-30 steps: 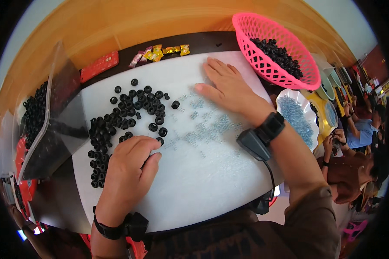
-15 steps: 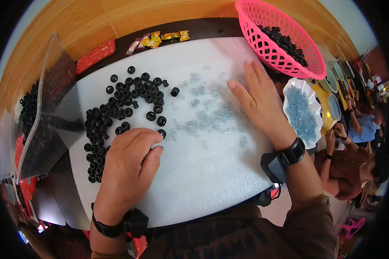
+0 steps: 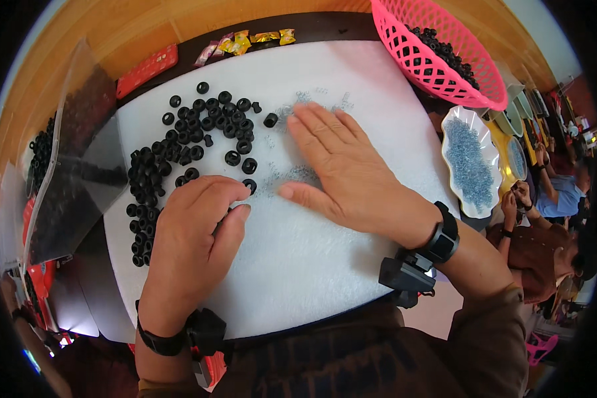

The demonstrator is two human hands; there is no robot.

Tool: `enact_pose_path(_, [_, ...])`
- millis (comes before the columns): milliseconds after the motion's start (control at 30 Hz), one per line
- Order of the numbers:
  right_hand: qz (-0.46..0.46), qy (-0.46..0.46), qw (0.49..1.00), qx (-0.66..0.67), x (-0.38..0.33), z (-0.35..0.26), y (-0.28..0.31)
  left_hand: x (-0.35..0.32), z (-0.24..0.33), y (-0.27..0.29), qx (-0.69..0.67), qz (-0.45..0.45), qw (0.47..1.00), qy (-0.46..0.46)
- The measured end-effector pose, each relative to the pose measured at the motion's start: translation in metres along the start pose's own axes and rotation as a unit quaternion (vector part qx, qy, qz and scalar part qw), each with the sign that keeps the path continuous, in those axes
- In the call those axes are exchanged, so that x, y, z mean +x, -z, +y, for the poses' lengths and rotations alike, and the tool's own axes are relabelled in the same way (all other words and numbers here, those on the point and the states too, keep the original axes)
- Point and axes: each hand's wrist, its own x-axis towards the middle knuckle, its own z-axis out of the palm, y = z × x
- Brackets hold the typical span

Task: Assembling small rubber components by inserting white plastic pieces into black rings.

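My right hand (image 3: 351, 176) lies flat, fingers stretched and thumb out, over tiny clear pieces (image 3: 295, 174) scattered on the white foam sheet (image 3: 292, 278). My left hand (image 3: 202, 229) rests at the sheet's left part with its fingers curled. Its index fingertip meets a black ring-shaped part (image 3: 249, 186); whatever lies under the curled fingers is hidden. Beyond and to the left of that hand spreads a pile of small round black parts (image 3: 149, 169) with holes. A single black part (image 3: 270, 120) sits near my right fingertips.
A pink lattice basket (image 3: 438, 83) of black parts stands at the far right. Below it is a white scalloped dish (image 3: 491, 199) of clear pieces. Wrapped sweets (image 3: 239, 43) and a red packet (image 3: 147, 70) lie behind; a clear plastic bin (image 3: 73, 192) stands left. People work at right.
My right hand has swept left over the clear pieces, from the sheet's right side toward the black parts. My left hand keeps its curled pose beside the same black ring.
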Motion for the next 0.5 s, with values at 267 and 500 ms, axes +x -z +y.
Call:
enact_pose_path(267, [0.027,0.019,0.999,0.003,0.01,0.008,0.002,0.002,-0.004,0.001,0.009,-0.003,1.0,0.006])
enact_pose_path(500, [0.039,-0.025,0.998,-0.037,0.003,0.041,0.005,0.008,-0.004,0.005,0.015,0.016,0.999,0.03])
